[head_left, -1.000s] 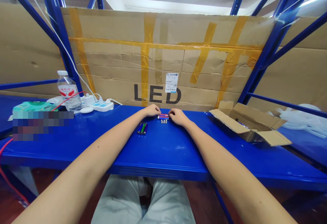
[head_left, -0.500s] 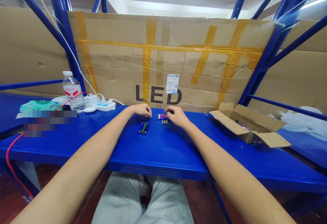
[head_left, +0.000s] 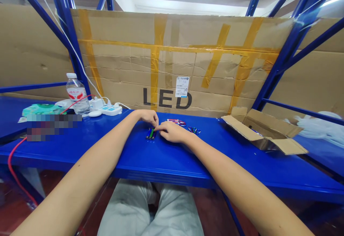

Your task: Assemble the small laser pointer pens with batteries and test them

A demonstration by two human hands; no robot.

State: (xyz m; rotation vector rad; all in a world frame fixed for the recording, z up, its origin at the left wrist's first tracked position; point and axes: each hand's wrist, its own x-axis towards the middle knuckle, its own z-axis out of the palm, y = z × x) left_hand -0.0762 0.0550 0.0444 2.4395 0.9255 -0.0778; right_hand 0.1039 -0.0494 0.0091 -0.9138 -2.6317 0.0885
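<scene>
Several small shiny tubes (head_left: 151, 134), blue and green and shaped like mini flashlights, lie side by side on the blue table. My left hand (head_left: 148, 117) is at their far end, its fingers curled and pressed together; whatever they pinch is hidden. From the right, my right hand (head_left: 172, 131) reaches in with the index finger stretched out to the tubes and the thumb apart from it. Beyond that hand lies a group of red and purple tubes (head_left: 177, 122), partly covered by it. Small coloured clips (head_left: 194, 131), carabiner-like, rest to the right of my right wrist.
An opened cardboard box (head_left: 264, 132) stands at the right, flaps out. At the left are a water bottle (head_left: 77, 96), a white power strip (head_left: 110, 110) and a green packet (head_left: 44, 109). A large cardboard panel (head_left: 129, 71) rises behind the blue table (head_left: 161, 164).
My right hand has moved left from the red and purple tubes to the blue and green ones. My left hand has come slightly down to them. The clips have come into view.
</scene>
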